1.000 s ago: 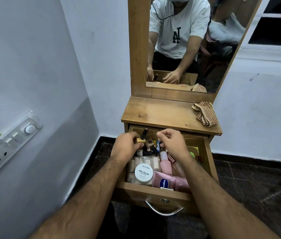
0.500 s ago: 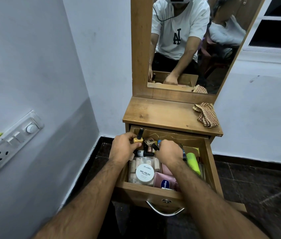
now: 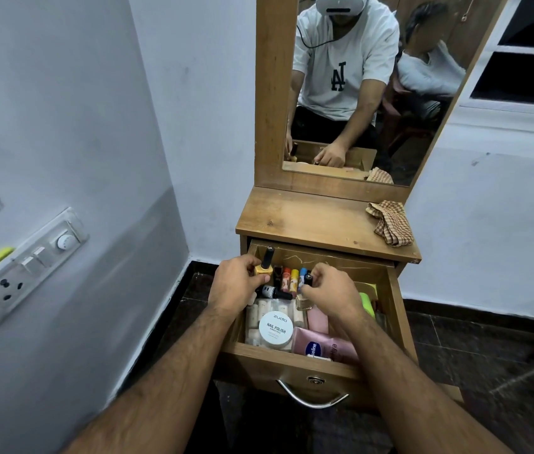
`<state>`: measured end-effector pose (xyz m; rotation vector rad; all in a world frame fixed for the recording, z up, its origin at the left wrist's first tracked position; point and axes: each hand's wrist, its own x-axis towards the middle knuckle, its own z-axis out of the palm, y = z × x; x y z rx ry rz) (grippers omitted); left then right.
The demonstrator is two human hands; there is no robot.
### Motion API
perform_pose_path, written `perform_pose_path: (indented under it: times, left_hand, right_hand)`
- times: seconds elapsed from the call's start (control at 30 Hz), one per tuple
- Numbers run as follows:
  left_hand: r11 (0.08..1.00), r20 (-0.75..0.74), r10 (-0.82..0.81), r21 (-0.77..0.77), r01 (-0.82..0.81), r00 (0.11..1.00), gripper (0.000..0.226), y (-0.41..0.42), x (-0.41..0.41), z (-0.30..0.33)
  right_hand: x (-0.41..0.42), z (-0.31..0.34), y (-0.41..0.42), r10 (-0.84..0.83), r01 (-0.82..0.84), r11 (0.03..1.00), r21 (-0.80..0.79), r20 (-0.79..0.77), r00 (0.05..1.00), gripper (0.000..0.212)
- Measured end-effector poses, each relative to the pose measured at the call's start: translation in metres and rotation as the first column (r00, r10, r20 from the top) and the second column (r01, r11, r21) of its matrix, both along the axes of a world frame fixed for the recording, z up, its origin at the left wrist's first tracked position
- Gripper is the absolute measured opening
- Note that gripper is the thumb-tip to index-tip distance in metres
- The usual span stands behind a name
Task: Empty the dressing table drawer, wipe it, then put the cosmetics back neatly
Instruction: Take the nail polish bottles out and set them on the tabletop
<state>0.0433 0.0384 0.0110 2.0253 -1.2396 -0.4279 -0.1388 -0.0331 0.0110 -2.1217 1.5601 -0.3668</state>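
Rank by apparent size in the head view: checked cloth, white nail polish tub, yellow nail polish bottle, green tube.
1. checked cloth
2. white nail polish tub
3. yellow nail polish bottle, partly hidden by the left hand
Green tube: mostly hidden behind the right hand, so unranked.

Left hand (image 3: 234, 283) fingers curled in a pinch, right hand (image 3: 332, 290) fingers bent in a grip, both forearms extended forward

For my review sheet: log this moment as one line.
phase: emptying drawer | left hand: holds yellow nail polish bottle | right hand: pinching black-capped item | cloth: on tabletop
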Motion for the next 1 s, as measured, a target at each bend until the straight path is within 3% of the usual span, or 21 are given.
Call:
perform_pose_path:
  times: [0.3,0.43,0.6,0.73,1.0]
  left_hand:
    - [0.999,-0.13,-0.018,-0.048,0.012,0.991,0.028,-0.004,0.015,0.001]
    - [0.987,-0.22,-0.025,-0.157,-0.01,0.975,0.038,-0.011,0.03,0.014]
    - [0.953,-0.324,-0.093,-0.303,-0.01,0.942,0.029,-0.049,0.041,0.038]
    - [0.957,-0.297,-0.112,-0.291,0.022,0.948,0.03,-0.089,0.049,0.054]
    - [0.994,-0.183,-0.082,-0.091,0.066,0.98,0.04,-0.152,0.069,0.05]
  right_hand:
    - [-0.012,-0.012,-0.005,0.159,-0.176,0.965,0.194,0.102,0.982,0.023]
    - [-0.011,0.002,-0.008,0.14,-0.184,0.972,0.144,0.274,0.952,0.012]
    - [0.012,0.059,-0.027,0.145,-0.152,0.988,-0.021,0.451,0.881,0.012]
    - [0.039,0.083,-0.078,0.15,-0.123,0.988,-0.091,0.436,0.887,0.015]
    - [0.074,0.063,-0.154,0.056,-0.018,0.991,-0.131,0.294,0.954,0.017]
